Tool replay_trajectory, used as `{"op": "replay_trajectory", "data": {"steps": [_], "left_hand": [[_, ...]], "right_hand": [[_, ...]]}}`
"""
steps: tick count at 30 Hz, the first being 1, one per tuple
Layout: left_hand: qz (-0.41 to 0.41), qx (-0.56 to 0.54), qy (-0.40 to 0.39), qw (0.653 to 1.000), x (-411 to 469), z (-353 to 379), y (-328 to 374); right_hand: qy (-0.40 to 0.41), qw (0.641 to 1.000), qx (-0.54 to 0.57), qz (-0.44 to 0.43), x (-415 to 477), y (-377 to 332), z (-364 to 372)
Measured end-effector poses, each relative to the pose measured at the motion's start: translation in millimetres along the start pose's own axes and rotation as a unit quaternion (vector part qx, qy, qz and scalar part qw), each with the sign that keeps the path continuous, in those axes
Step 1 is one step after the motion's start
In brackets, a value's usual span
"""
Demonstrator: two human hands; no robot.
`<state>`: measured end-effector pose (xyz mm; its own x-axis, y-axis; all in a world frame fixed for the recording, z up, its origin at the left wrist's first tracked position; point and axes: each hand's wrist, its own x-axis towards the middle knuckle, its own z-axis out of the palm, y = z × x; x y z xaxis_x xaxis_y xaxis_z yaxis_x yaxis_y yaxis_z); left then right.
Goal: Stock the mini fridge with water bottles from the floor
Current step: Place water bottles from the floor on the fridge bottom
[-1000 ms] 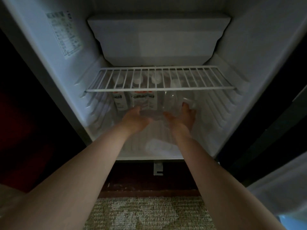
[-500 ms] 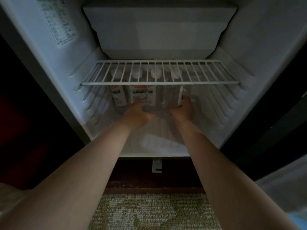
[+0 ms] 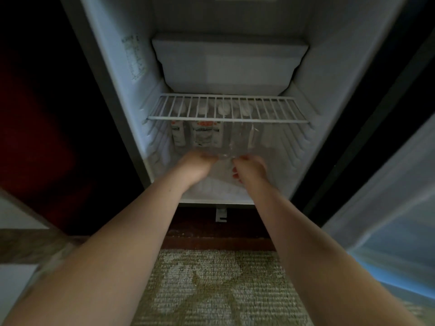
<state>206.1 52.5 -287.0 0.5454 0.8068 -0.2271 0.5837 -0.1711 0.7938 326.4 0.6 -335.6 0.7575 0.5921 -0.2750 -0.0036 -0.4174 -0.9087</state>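
Observation:
The mini fridge [image 3: 113, 67] stands open in front of me. Several water bottles stand in a row on its floor under the wire shelf [image 3: 226, 118]. The left ones carry red-and-white labels [image 3: 207, 135], and a clear one [image 3: 237, 140] stands to their right. Both my arms reach into the lower compartment. My left hand [image 3: 197, 165] is loosely curled, its fingertips at the base of the labelled bottles. My right hand [image 3: 249, 168] sits just in front of the clear bottle, fingers bent, holding nothing. The bottle bases are partly hidden behind my hands.
A white freezer box [image 3: 228, 64] hangs above the wire shelf. The fridge door [image 3: 388, 184] is swung open on the right. A patterned carpet [image 3: 211, 290] lies in front of the fridge. A small bracket [image 3: 221, 215] hangs under the front edge. Dark cabinet panels flank the fridge.
My right hand has let go of the clear bottle, which now stands in the row. Both hands have drawn back and down a little. My head has pulled back, showing more of the fridge.

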Motion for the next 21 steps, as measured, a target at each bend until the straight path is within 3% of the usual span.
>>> {"op": "replay_trajectory", "data": {"steps": [8, 21], "left_hand": [[-0.027, -0.029, 0.024, 0.999, -92, -33, 23], [-0.013, -0.029, 0.045, 0.998, -258, -59, 65]], "right_hand": [[-0.063, 0.994, -0.082, -0.042, -104, -34, -40], [-0.059, 0.991, -0.091, -0.072, -276, -76, -110]]}}
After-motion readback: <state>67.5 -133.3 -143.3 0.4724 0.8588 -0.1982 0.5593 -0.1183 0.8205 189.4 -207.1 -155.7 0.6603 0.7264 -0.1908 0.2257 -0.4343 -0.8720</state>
